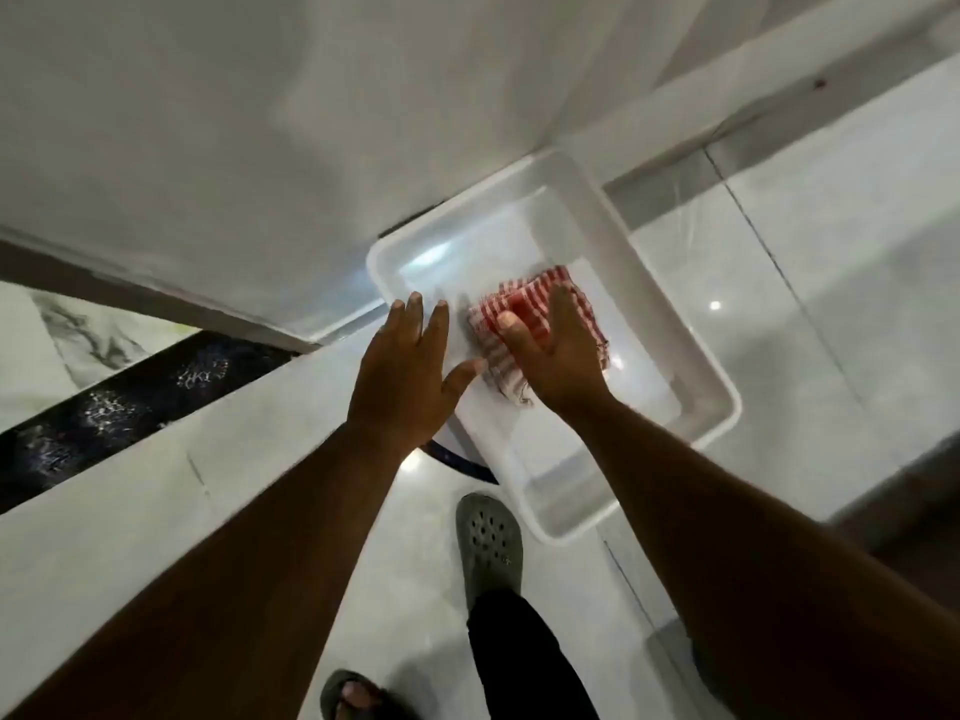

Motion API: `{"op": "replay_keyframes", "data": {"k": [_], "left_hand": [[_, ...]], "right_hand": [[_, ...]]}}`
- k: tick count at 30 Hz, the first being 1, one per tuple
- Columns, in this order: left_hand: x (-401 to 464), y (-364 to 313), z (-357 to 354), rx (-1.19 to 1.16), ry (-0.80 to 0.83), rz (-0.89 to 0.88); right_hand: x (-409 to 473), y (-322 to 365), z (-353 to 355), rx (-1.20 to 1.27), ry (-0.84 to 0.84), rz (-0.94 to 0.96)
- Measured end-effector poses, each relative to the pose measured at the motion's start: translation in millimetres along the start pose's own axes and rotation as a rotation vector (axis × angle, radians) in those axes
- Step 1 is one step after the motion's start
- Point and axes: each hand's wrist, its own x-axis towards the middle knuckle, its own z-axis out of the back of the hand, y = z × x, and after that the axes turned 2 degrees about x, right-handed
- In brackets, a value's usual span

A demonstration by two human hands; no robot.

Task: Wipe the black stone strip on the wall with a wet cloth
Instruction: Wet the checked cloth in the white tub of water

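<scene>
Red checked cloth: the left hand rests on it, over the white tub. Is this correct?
Not quite: it is the right hand. The head view shows the right hand resting on the red checked cloth, over the white tub. The left hand is spread open beside it.

The head-worn wide-angle camera is looking steeply downward from above the person's arms, which are coming in from 5 and 7 o'clock. It is sitting close: the left hand and right hand are filling the centre, with the white tub just toward 3 o'clock, the black stone strip toward 9 o'clock and a grey shoe at 6 o'clock.
</scene>
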Motion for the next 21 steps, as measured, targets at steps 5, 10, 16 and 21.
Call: {"op": "replay_keyframes", "data": {"k": [5, 10, 16, 21], "left_hand": [[32.2, 21.0, -53.8, 0.216, -0.126, -0.066], [36.5, 28.9, -72.2, 0.312, -0.264, -0.119], [32.0, 33.9, -66.0, 0.288, -0.202, -0.169], [-3.4, 57.8, -37.7, 0.132, -0.214, -0.172]], "right_hand": [[11.0, -35.4, -28.5, -0.598, 0.053, -0.076], [14.5, -55.9, -49.5, -0.685, -0.009, -0.067], [15.6, -44.7, -38.3, -0.576, -0.033, -0.09], [2.4, -6.1, -14.2, -0.265, -0.14, -0.045]]}}
